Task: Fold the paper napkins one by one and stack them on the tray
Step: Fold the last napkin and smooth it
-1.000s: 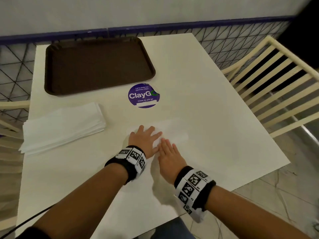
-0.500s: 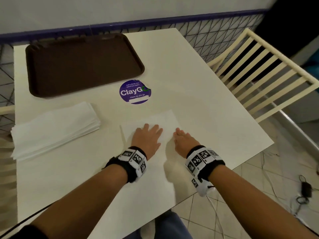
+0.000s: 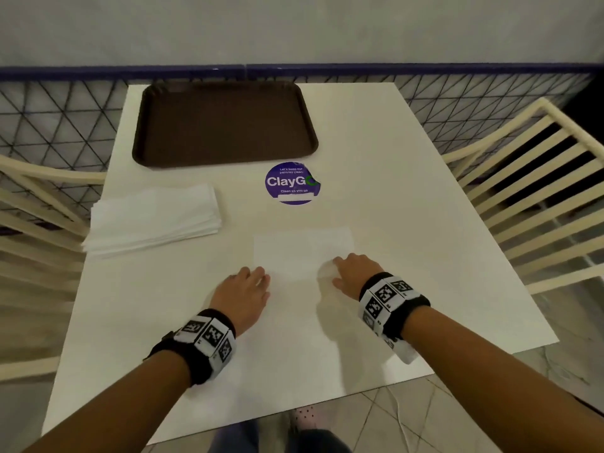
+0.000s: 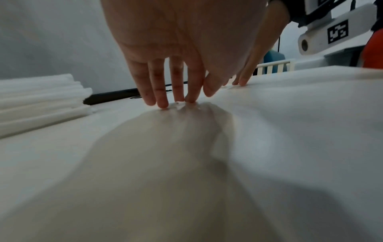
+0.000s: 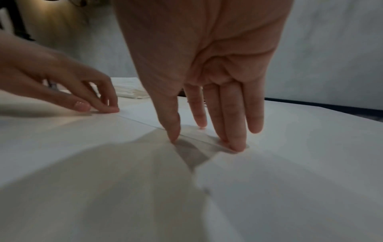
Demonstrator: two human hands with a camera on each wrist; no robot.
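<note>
White napkin (image 3: 302, 253) flat mid-table; napkin stack (image 3: 153, 219) left; empty brown tray (image 3: 225, 124) beyond.

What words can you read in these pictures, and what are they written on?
"ClayG": purple round sticker on the white table; its last letter is cut off.
"Let's keep our pantries clean": same sticker, small and blurry, so not certain.
"Clean as you go": same sticker, small.
Wristbands: only square black-and-white codes, no words.
</note>
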